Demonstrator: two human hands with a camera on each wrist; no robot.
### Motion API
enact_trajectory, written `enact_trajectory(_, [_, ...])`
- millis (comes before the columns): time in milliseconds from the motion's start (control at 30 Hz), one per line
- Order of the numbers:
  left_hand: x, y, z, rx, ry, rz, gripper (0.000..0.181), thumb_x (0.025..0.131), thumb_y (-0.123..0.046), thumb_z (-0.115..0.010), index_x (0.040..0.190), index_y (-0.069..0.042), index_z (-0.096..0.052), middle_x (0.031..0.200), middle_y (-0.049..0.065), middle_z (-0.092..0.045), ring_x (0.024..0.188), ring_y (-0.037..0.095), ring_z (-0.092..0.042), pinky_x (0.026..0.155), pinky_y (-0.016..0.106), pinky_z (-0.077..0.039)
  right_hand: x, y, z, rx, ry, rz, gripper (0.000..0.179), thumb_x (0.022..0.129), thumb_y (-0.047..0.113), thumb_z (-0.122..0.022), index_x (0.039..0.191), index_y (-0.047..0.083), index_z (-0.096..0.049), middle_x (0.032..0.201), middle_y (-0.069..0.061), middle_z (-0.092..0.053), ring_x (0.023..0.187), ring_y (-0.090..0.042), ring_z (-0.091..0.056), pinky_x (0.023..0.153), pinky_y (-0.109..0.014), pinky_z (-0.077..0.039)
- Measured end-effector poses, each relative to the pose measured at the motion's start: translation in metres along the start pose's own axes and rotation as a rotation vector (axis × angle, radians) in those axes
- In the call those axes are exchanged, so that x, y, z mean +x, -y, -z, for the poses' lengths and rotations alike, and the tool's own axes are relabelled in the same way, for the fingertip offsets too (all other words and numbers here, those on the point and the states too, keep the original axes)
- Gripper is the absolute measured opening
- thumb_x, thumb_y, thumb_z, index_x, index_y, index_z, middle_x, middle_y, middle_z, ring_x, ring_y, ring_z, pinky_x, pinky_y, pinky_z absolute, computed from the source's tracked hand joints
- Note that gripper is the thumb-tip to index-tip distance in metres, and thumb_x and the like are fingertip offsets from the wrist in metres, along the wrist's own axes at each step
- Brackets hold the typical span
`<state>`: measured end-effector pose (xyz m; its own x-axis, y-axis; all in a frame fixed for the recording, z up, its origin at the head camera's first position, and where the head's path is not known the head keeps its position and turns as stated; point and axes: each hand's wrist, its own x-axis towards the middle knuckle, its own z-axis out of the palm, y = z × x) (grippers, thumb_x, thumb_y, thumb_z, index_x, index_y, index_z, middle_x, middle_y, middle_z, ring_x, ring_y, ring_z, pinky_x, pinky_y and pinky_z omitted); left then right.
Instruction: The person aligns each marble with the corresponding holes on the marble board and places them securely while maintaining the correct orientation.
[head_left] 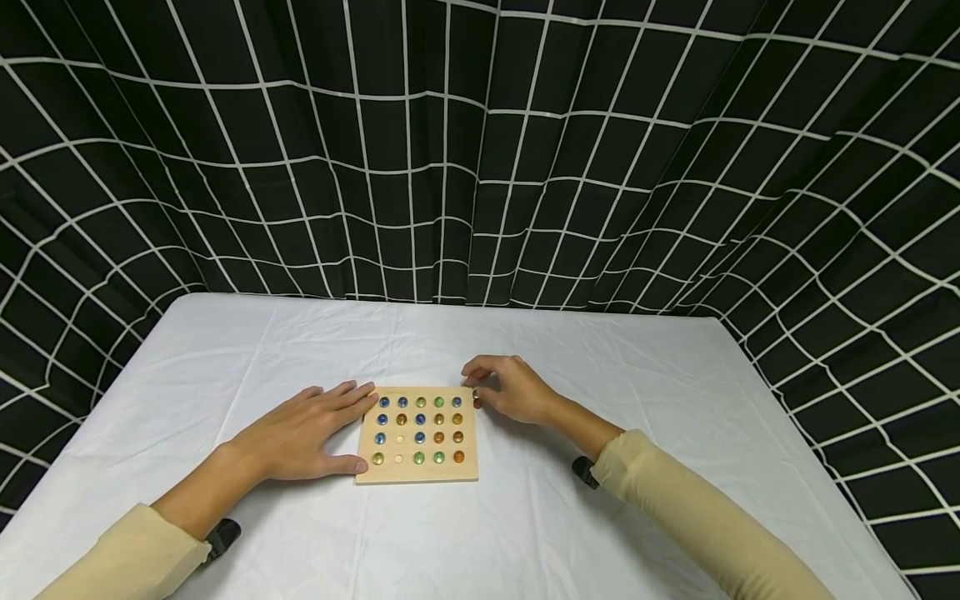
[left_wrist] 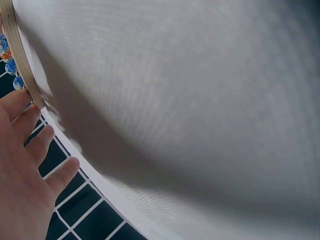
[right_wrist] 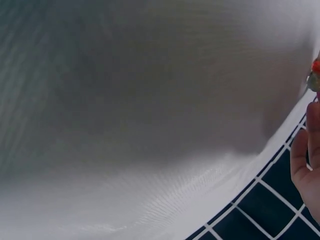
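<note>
A pale wooden board [head_left: 418, 393] lies flat on the table with rows of glass marbles in blue, green, amber and orange. Two hollows in its second column, towards the near edge, hold no marble. My left hand [head_left: 303, 429] rests along the board's left side, fingers extended over the far corner and thumb on the near one. Beside the right edge, my right hand [head_left: 521, 390] has curled fingers and holds small marbles [head_left: 477, 403] near the thumb. Red and green marbles [right_wrist: 313, 81] show by its fingertips in the right wrist view, partly cut off.
White cloth [head_left: 600, 367] covers the table, slightly creased. A black curtain with white grid lines [head_left: 480, 150] surrounds the far side and both flanks. Dark straps with a black device [head_left: 222, 537] sit at the wrists, under beige sleeves.
</note>
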<state>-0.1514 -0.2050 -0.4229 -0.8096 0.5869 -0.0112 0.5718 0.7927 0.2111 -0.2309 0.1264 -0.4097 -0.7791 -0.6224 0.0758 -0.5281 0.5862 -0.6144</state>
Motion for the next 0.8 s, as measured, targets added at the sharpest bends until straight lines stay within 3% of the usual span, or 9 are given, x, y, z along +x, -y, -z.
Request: enact_trajectory(800, [0.0003,-0.0009,0.0005,0.003,0.013,0.023,0.097,0.084,-0.082,-0.047,0.154,-0.015,-0.040,0.160,0.002,-0.034,0.145,0.032,-0.034,0.111,0.060,-0.031,0.0002,-0.0045,-0.0051,-0.044,-0.003,-0.070,0.029,0.087,-0.002,-0.072,0.115,0.005,-0.069,0.096,0.001,-0.072,0.095,-0.014,-0.065,0.093,-0.036,-0.050])
